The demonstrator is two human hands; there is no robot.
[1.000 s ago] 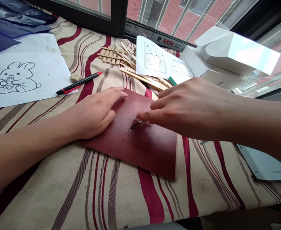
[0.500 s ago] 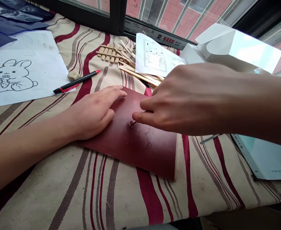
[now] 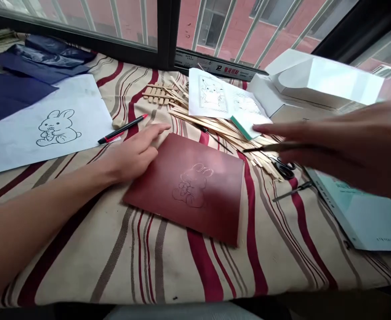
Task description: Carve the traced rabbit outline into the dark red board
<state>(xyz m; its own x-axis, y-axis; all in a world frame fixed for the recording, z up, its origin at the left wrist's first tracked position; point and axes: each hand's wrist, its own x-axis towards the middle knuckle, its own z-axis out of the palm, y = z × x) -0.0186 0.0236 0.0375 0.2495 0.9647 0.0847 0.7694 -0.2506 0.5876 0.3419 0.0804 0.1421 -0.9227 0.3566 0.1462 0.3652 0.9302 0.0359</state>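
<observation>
A dark red board (image 3: 215,213) lies on the striped cloth, with a rabbit outline (image 3: 191,186) cut or scratched into its surface. My left hand (image 3: 135,151) rests flat on the board's upper left edge, fingers stretched out and holding nothing. To the right of the board, in the air, is my right hand (image 3: 335,146), smeared by motion. A thin carving tool (image 3: 282,146) with a dark tip lies in its grip, pointing left. The forefinger reaches past a white block with a green side (image 3: 245,126); whether it touches the block I cannot tell.
Thin wooden strips (image 3: 215,129) lie behind the board, under a sheet with cartoon drawings (image 3: 211,93). A rabbit drawing (image 3: 58,129) and a pen (image 3: 123,129) are at left. Scissors (image 3: 284,168), a slim metal tool (image 3: 292,191), a pale book (image 3: 365,222) and a white box (image 3: 292,89) stand right.
My right hand has lifted off the board and moved right with the carving tool, uncovering the whole rabbit outline. My left hand stays on the board. The view has shifted slightly.
</observation>
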